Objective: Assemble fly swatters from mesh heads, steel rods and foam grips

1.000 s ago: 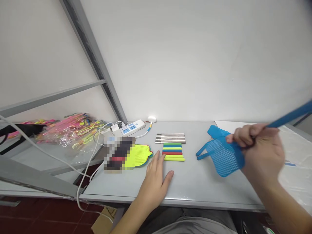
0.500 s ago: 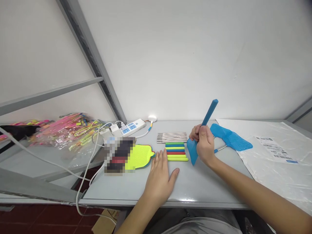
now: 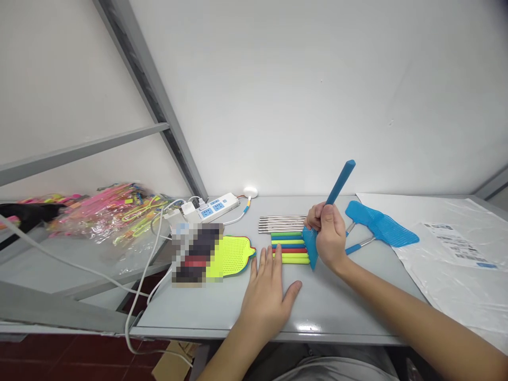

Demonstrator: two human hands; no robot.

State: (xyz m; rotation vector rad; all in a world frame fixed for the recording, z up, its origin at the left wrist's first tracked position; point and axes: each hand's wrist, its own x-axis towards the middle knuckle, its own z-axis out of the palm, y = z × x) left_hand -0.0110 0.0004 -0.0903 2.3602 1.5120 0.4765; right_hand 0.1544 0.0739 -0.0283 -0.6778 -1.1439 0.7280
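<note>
My right hand (image 3: 328, 235) is closed around a blue fly swatter (image 3: 336, 189), its handle pointing up and back, its mesh head down at the table by the coloured handles. My left hand (image 3: 268, 293) lies flat and open on the grey table (image 3: 222, 304), fingertips touching the row of coloured plastic handles (image 3: 289, 246). Behind those lie several thin metal rods (image 3: 281, 224). A stack of yellow-green swatter heads (image 3: 230, 255) lies left of my left hand.
Another blue swatter (image 3: 380, 226) lies to the right, beside a clear plastic sheet with a label (image 3: 456, 254). A white power strip (image 3: 212, 207) with cables sits at the back. Bagged pink and yellow items (image 3: 107, 209) lie on the left shelf. A grey diagonal frame bar (image 3: 159, 111) crosses the wall.
My right hand swung in from the far right with the blue swatter, turning its handle upright, and stopped beside the coloured handles. My left hand crept slightly forward.
</note>
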